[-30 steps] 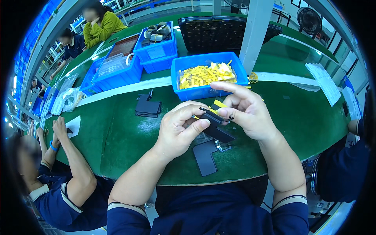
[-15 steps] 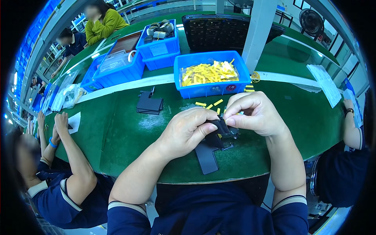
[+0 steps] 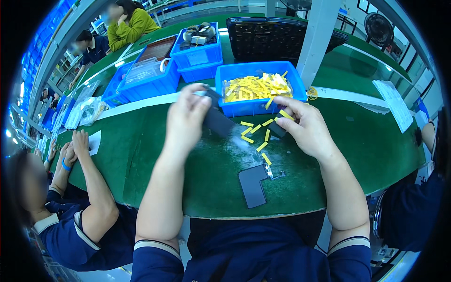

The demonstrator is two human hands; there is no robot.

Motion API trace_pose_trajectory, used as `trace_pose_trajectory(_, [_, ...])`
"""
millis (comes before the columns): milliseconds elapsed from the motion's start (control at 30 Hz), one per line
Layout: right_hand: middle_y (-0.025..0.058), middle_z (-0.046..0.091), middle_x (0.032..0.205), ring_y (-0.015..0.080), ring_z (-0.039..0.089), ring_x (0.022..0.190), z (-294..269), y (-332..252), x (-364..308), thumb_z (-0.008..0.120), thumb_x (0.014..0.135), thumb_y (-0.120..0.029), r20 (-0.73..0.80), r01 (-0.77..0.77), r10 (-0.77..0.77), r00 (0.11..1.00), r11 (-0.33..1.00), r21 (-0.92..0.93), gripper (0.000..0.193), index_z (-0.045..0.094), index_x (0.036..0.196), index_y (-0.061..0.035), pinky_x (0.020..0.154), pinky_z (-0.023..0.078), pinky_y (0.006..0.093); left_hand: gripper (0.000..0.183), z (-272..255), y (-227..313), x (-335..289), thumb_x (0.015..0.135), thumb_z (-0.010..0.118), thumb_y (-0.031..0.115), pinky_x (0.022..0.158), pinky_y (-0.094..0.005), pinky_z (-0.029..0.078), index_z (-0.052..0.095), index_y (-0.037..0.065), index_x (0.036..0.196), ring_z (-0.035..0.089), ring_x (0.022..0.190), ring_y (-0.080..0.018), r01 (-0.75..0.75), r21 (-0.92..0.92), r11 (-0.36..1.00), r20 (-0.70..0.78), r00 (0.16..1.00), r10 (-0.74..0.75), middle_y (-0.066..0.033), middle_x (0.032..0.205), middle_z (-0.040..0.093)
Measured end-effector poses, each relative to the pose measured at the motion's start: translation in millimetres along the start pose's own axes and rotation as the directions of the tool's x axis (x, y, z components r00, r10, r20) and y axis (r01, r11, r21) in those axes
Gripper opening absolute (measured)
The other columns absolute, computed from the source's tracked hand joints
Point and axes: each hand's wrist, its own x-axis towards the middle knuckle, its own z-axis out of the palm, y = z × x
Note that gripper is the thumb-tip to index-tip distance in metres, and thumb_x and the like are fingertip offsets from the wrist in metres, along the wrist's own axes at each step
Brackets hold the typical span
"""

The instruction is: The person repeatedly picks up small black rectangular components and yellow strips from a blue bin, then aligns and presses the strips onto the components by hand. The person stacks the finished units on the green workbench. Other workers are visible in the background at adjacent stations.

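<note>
My left hand [image 3: 188, 113] is raised left of the blue bin, its fingers closed on a flat dark grey plate [image 3: 220, 120] blurred by motion. My right hand [image 3: 305, 123] is over the table in front of the bin, with a yellow strip [image 3: 285, 115] between thumb and fingers. Below its fingertips is a small dark piece [image 3: 278, 130], partly hidden. Several loose yellow strips [image 3: 256, 128] are scattered between my hands. Nearer to me lies an L-shaped dark grey plate [image 3: 252, 185] with a small silvery connector end.
The blue bin [image 3: 225, 109] holds many yellow strips. Behind it stand a metal post [image 3: 319, 42] and a black tray [image 3: 263, 40]. Stacked blue bins [image 3: 195, 73] are at the back left. Co-workers sit on both sides; one's hands [image 3: 77, 148] rest on the table at left.
My hands have moved apart: the left went up and left with a dark plate, while the right now pinches a yellow strip. More loose strips and the L-shaped plate are uncovered.
</note>
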Motion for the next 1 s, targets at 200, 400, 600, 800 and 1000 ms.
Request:
trace_pose_trajectory(200, [0.0075,0.061,0.071,0.0143,0.057,0.064,3,-3,-1,0.066,0.077,-0.006,-0.046,-0.001,0.001,0.999,1.000,-0.008,0.028,0.062,0.103,0.0000,0.061,0.046,0.0291,0.035,-55,-37,28,0.084,0.059,0.018,0.074,-0.0354,0.048,0.053,0.000,0.114,0.063,0.079,-0.0254,0.296,0.569,0.767,-0.259,0.950,-0.174,-0.0148,0.083,0.065])
trace_pose_trajectory(400, [0.0046,0.064,0.074,0.0072,0.056,0.061,7,-7,-4,0.068,0.078,-0.007,-0.026,-0.140,0.155,0.988,0.944,0.300,0.016,0.065,0.092,0.0005,0.057,0.047,0.0229,0.039,-34,-9,14,0.078,0.066,0.021,0.073,-0.0311,0.049,0.058,0.001,0.110,0.063,0.081,-0.0204,0.150,0.840,0.521,-0.163,0.986,-0.020,-0.0136,0.087,0.066])
trace_pose_trajectory(600, [0.0024,0.063,0.074,0.0056,0.056,0.063,16,-15,-12,0.064,0.081,-0.005,0.114,-0.147,0.102,0.988,0.835,0.530,0.011,0.066,0.091,0.0005,0.057,0.047,0.0208,0.027,32,32,-27,0.078,0.066,0.008,0.066,-0.0233,0.049,0.060,0.002,0.104,0.060,0.075,-0.0109,-0.303,0.111,0.947,0.393,0.888,0.238,-0.0045,0.084,0.062])
trace_pose_trajectory(800, [0.0013,0.063,0.074,0.0042,0.055,0.060,15,-9,-11,0.064,0.081,-0.005,-0.071,-0.038,0.095,0.993,0.820,0.571,0.011,0.066,0.091,-0.0017,0.053,0.045,0.0189,0.026,38,25,-27,0.080,0.061,0.000,0.061,-0.0245,0.048,0.054,0.002,0.105,0.060,0.071,-0.0107,0.305,-0.269,0.913,0.480,0.865,-0.147,-0.0054,0.079,0.061])
trace_pose_trajectory(1000, [0.0013,0.064,0.074,0.0041,0.057,0.063,3,-9,-5,0.065,0.081,-0.005,-0.169,-0.016,0.135,0.976,0.825,0.565,0.010,0.067,0.090,-0.0019,0.052,0.044,0.0174,0.024,34,-2,-20,0.071,0.069,0.011,0.065,-0.0323,0.048,0.059,0.002,0.091,0.060,0.072,-0.0200,-0.206,0.626,0.752,0.404,0.911,-0.086,-0.0094,0.079,0.060])
